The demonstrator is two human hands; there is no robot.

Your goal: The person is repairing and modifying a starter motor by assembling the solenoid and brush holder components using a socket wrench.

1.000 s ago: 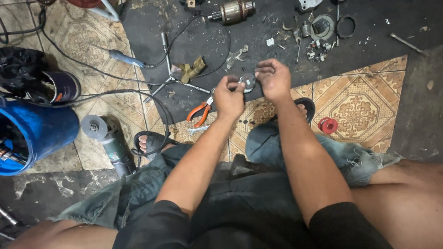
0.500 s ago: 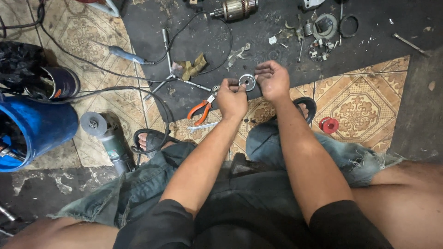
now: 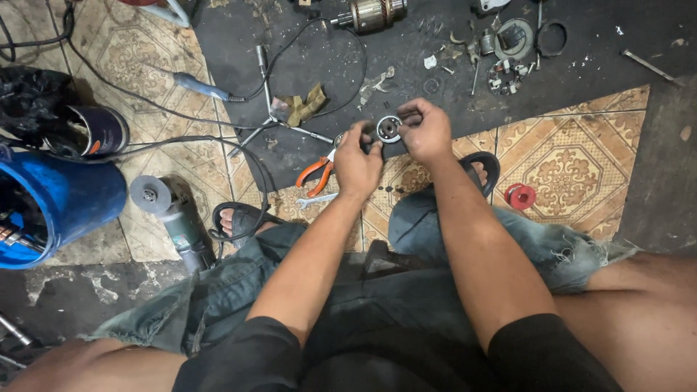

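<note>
My left hand (image 3: 357, 161) and my right hand (image 3: 424, 131) meet in front of me, over the edge of a black mat (image 3: 406, 80). Between their fingertips they hold a small round metal part (image 3: 389, 128), a silver ring with a dark centre. Both hands grip it, the left from the left side, the right from above and the right. Just left of my left hand lie orange-handled pliers (image 3: 314, 173) on the floor. I sit with my knees apart in torn jeans.
An angle grinder (image 3: 173, 212) lies by my left foot, beside a blue bucket (image 3: 51, 203). A motor armature (image 3: 370, 13), a cross wrench (image 3: 270, 109), a rag (image 3: 305, 105), a screwdriver (image 3: 202, 86) and several small metal parts (image 3: 508, 43) lie on the mat. A red spool (image 3: 520, 196) sits on the tiles.
The two hands keep hold of the round part and have shifted only slightly; the fingers have turned a little around it.
</note>
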